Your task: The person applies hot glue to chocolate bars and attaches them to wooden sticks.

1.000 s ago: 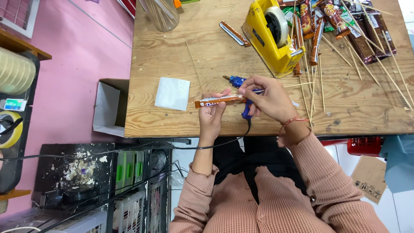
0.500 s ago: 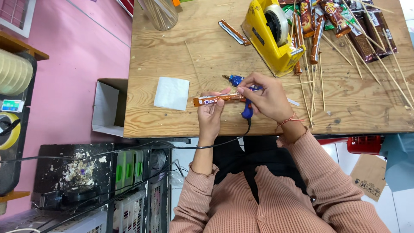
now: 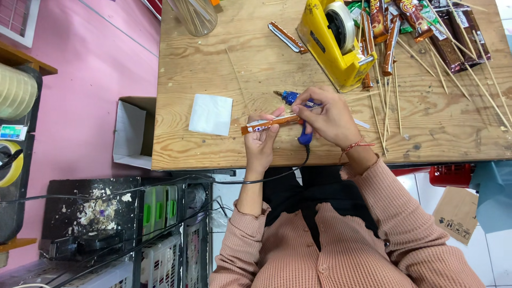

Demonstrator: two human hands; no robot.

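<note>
Little has shifted since a moment ago: our left hand (image 3: 261, 140) still clamps the slim orange wrapper bar (image 3: 269, 124) over the rough wooden counter (image 3: 213, 69), right hand (image 3: 326, 114) clasping the blue glue gun (image 3: 298, 114).

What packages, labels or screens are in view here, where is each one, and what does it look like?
Snack stick: long thin orange wrapper, held in both hands at the table's front edge.
Snack packs: brown and orange wrappers piled at the table's far right among skewers.
Small screen: pale rectangle, far left on a shelf.
Cardboard piece: brown, with black printed symbols, on the floor at the right.
White box: open, left of the table.
</note>
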